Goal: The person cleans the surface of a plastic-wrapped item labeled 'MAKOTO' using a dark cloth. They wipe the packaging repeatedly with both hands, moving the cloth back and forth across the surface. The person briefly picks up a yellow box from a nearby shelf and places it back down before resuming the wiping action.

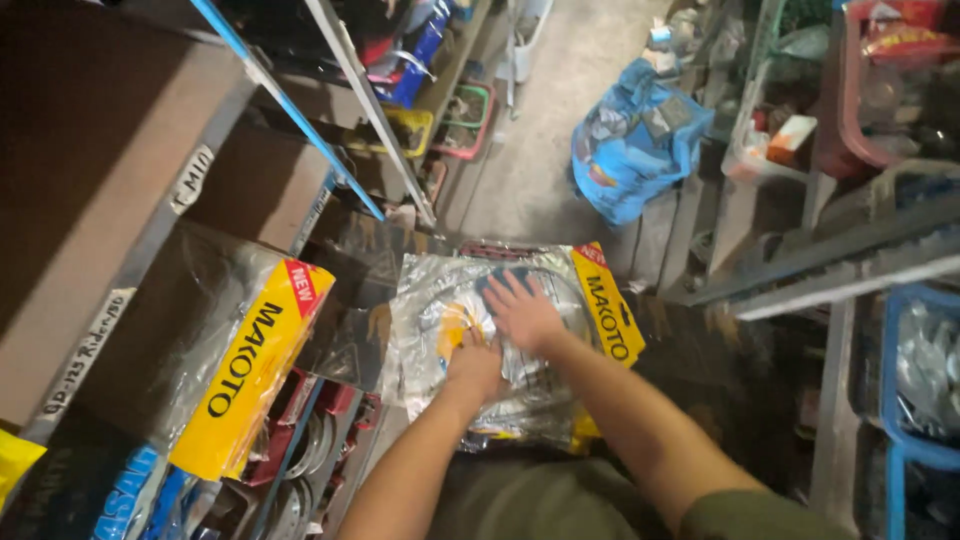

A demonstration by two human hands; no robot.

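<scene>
A clear plastic packet with a yellow header [250, 370] hung off the shelf [130, 230] at the left. The left hand [472, 365] gripped the stack of clear packets [430, 320] in front of the person, while the right hand [522, 310] pressed flat on it, fingers spread. A blue bag [635, 150] lay on the floor beyond.

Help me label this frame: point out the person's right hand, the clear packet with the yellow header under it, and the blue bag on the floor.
Right hand [522, 310], head view, back of the hand.
Clear packet [415, 320], head view, shiny plastic left of the hands.
Blue bag [630, 160], head view, crumpled front side.
</scene>
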